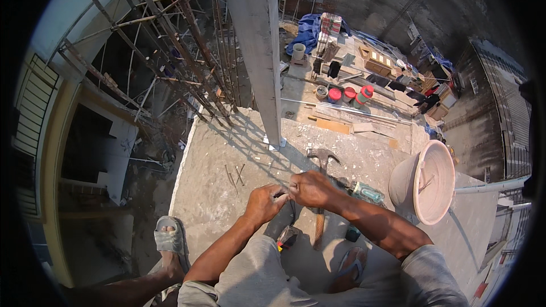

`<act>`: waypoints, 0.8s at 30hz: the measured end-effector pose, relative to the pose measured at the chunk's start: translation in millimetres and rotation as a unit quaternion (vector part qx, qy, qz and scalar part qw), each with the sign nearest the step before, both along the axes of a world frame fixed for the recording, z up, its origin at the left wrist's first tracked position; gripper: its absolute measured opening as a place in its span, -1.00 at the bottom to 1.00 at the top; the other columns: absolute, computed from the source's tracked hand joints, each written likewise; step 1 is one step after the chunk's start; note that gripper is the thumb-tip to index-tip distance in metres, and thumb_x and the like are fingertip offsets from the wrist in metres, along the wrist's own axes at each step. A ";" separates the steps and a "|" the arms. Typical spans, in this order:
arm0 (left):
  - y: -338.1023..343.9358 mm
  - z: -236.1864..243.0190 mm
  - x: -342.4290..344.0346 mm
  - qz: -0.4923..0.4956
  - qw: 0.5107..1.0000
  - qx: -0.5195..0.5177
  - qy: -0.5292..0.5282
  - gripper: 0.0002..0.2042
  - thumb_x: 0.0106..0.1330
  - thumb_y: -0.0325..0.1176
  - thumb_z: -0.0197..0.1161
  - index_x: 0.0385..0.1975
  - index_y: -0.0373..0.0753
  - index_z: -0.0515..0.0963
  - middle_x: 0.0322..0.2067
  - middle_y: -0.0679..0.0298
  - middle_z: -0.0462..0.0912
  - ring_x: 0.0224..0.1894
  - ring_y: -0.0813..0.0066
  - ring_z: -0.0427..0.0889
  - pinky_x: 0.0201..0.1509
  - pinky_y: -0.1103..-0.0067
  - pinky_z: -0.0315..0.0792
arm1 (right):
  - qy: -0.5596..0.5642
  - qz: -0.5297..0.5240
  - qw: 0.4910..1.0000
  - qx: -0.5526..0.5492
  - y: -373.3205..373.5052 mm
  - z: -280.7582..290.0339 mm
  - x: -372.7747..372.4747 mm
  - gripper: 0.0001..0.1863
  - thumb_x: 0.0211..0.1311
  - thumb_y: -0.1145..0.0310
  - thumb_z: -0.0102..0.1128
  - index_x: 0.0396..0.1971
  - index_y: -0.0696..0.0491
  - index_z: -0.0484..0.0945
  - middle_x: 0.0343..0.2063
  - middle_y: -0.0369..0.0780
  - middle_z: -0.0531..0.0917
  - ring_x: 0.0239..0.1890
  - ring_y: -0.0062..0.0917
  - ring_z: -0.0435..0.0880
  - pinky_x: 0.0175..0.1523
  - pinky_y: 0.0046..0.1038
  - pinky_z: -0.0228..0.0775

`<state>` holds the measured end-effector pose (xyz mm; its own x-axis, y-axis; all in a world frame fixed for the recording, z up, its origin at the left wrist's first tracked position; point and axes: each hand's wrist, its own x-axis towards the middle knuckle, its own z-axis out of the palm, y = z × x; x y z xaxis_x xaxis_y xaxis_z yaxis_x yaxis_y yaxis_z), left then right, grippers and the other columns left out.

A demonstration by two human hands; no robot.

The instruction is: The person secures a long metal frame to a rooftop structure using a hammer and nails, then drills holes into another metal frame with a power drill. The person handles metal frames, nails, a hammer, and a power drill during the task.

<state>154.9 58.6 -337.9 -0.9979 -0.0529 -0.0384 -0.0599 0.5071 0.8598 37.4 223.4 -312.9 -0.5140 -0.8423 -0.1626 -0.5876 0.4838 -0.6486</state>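
My left hand [267, 204] is closed in a pinch beside my right hand [307, 187], which is curled shut; what their fingertips hold is too small to make out. Under them a claw hammer [319, 226] lies on the concrete slab [210, 148], head away from me. A teal power tool [367, 192] is just right of my right hand, and a tape measure [288, 237] lies below my hands near my body. Several loose nails [234, 176] lie left of my hands. A tall grey post [256, 51] stands on a white foot plate beyond the hammer.
A pink bucket [409, 193] sits at the right. Rusty rebar [170, 51] rises left, beside the slab's drop-off edge. A foot in a grey slide [169, 241] is near that edge. Beyond lie red-lidded pails [349, 94], planks [333, 126], boxes [378, 62] and a blue tarp [307, 28].
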 end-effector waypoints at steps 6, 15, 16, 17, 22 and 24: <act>-37.1 -39.0 -9.9 0.116 0.993 0.000 -0.001 -0.84 0.21 -0.34 0.35 -0.30 -0.27 0.66 -0.37 0.06 0.70 -0.29 0.08 0.69 -0.18 0.39 0.54 | -0.099 -0.076 0.992 0.020 -25.4 -23.8 -14.4 -0.64 0.22 0.10 0.19 -0.31 0.16 0.51 -0.40 0.06 0.64 -0.27 0.00 0.65 -0.17 -0.12 0.44; -93.3 -90.8 -87.7 0.279 0.941 0.188 -0.030 -0.76 0.24 -0.29 0.37 -0.23 -0.33 0.67 -0.35 0.17 0.74 -0.32 0.43 0.69 -0.19 0.53 0.53 | -0.011 -0.312 0.924 0.223 49.0 -64.7 21.0 -0.53 0.13 0.12 0.34 -0.21 0.22 0.42 -0.27 0.05 0.59 -0.23 -0.12 0.59 -0.13 -0.21 0.41; -93.8 -95.3 -98.4 0.270 0.941 0.198 -0.050 -0.72 0.24 -0.27 0.37 -0.21 -0.36 0.67 -0.34 0.16 0.74 -0.31 0.44 0.69 -0.17 0.53 0.53 | 0.005 -0.321 0.919 0.230 51.0 -76.8 26.7 -0.53 0.11 0.14 0.38 -0.24 0.22 0.42 -0.32 0.06 0.60 -0.32 -0.15 0.59 -0.18 -0.24 0.41; -93.5 -99.1 -105.0 0.259 0.953 0.147 -0.060 -0.73 0.25 -0.25 0.36 -0.22 -0.34 0.68 -0.34 0.18 0.74 -0.30 0.45 0.67 -0.15 0.52 0.52 | 0.028 -0.312 0.925 0.217 55.1 -85.9 29.7 -0.52 0.10 0.12 0.39 -0.26 0.20 0.42 -0.31 -0.03 0.63 -0.35 -0.24 0.59 -0.20 -0.24 0.42; -87.0 -109.5 -116.5 0.276 0.942 0.188 -0.041 -0.74 0.26 -0.22 0.35 -0.23 -0.29 0.69 -0.35 0.21 0.74 -0.26 0.47 0.64 -0.10 0.52 0.49 | -0.248 -0.324 0.912 0.025 79.8 -98.7 28.3 -0.61 0.37 0.15 0.11 -0.03 0.17 0.45 -0.25 -0.03 0.64 -0.18 -0.25 0.63 -0.07 -0.31 0.46; -84.8 -111.5 -115.1 0.276 0.937 0.213 -0.021 -0.75 0.26 -0.22 0.35 -0.23 -0.29 0.69 -0.34 0.21 0.74 -0.27 0.47 0.64 -0.10 0.52 0.49 | -0.247 -0.270 0.931 0.008 83.9 -95.4 27.2 -0.66 0.36 0.18 0.11 -0.03 0.11 0.47 -0.38 -0.09 0.66 -0.31 -0.31 0.66 -0.20 -0.35 0.49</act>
<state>39.8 -26.2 -449.4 -0.8201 -0.5319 -0.2111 -0.2500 0.0012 0.9683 64.6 307.2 -408.3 -0.7208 -0.4786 -0.5014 0.1122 0.6332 -0.7658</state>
